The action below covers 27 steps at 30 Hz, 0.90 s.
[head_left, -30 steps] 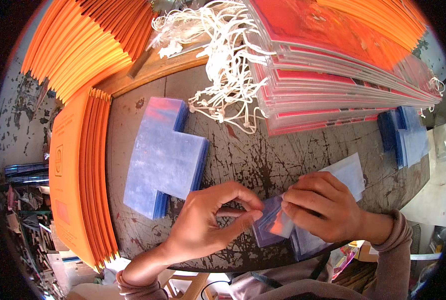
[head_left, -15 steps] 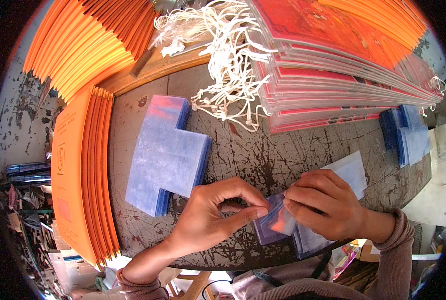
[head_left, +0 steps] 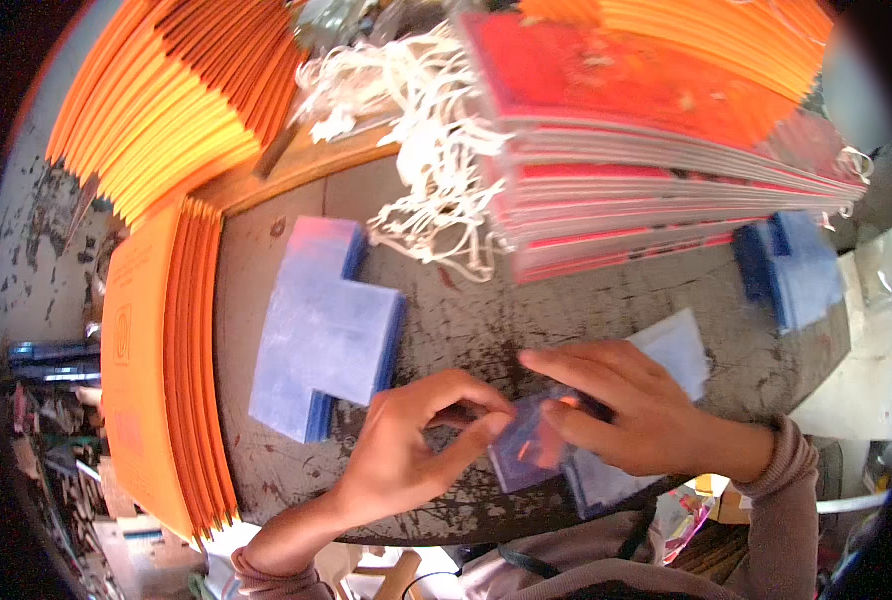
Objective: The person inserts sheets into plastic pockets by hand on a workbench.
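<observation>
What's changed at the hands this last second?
The right hand has uncurled: its fingers straightened leftward, apart from the thumb; blur hides whether it released anything. The left hand still pinches at the clear plastic sheets; the stepped blue stack stayed put.

This is a workshop, shown by a scratched, worn table crowded with batches of orange folders, red packets, white cords and blue plastic, with a jumble beyond its left edge, blurred there, that may be scrap.
</observation>
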{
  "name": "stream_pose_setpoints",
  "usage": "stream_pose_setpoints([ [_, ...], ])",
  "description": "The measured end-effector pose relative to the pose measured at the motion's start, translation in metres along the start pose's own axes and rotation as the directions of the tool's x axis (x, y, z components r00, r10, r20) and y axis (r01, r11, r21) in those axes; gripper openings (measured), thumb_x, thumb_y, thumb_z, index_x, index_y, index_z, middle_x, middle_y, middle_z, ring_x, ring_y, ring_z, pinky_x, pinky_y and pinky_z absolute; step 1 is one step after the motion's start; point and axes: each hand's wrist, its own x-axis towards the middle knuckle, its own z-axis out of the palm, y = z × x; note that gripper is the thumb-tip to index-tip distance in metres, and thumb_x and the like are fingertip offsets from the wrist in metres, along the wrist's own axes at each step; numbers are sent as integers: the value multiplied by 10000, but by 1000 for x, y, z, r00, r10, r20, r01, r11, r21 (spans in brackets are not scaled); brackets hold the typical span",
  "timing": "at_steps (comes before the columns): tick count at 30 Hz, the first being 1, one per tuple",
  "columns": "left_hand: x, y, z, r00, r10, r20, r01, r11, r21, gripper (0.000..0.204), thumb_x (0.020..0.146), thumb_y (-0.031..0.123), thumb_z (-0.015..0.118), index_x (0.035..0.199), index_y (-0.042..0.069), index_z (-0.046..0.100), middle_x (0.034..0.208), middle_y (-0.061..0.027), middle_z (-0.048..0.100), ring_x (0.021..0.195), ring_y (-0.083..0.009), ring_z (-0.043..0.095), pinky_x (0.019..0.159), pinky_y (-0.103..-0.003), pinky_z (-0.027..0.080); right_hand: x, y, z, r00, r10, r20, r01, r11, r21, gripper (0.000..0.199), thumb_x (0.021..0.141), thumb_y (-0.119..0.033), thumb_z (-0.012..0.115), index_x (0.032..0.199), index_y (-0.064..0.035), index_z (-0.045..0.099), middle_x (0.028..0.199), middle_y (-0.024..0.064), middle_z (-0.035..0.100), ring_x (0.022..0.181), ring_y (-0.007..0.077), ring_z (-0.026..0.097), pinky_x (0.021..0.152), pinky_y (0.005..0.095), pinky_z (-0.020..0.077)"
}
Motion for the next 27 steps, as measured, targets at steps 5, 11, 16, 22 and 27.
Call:
stream_pose_setpoints([
  [5, -13, 8, 13, 896, 444, 8, -370, 737, 565, 470, 762, 52, 753, 1158, -4, 506, 902, -127, 661, 797, -249, 673, 676, -300, 538, -1, 1, 3, 997, -59, 51, 59, 998, -4, 178, 785, -168, 556, 915, -49, 539, 1082, 118, 572, 1103, 290, 525, 981, 480, 393],
  [11, -17, 26, 34, 913, 352, -206, -286, 913, 291, 407, 824, -23, 664, 1180, 3, 467, 902, -134, 660, 807, -180, 662, 727, -272, 520, 4, -5, -11, 997, 38, -72, -19, 968, 252, 243, 807, -169, 614, 971, -19, 517, 976, 144, 563, 957, 344, 555, 826, 475, 433],
  [16, -39, 33, 65, 864, 178, -470, -300, 933, -198, 293, 903, -9, 570, 1168, 30, 451, 782, -21, 574, 691, -52, 490, 600, -177, 368, 1, -28, -53, 980, 151, 129, -196, 848, 493, 235, 839, -208, 662, 918, -17, 549, 834, 171, 585, 774, 354, 588, 673, 416, 453],
  [22, -41, 32, 81, 966, 203, -160, -256, 834, -489, 407, 907, 122, 622, 1259, 48, 431, 849, -35, 576, 761, -80, 521, 671, -216, 400, -52, -39, -82, 836, 476, 275, -492, 425, 760, 240, 868, -257, 664, 899, -20, 646, 811, 40, 638, 772, 111, 573, 700, 272, 452],
  [27, -37, 31, 52, 886, 400, -236, -332, 901, 280, 372, 839, 113, 681, 1168, 16, 536, 1030, -142, 622, 962, -263, 619, 844, -336, 480, -121, 10, -126, 156, 952, -264, -129, 285, 950, 91, 880, -158, 626, 951, -106, 601, 807, -29, 588, 742, 80, 568, 647, 254, 483],
])
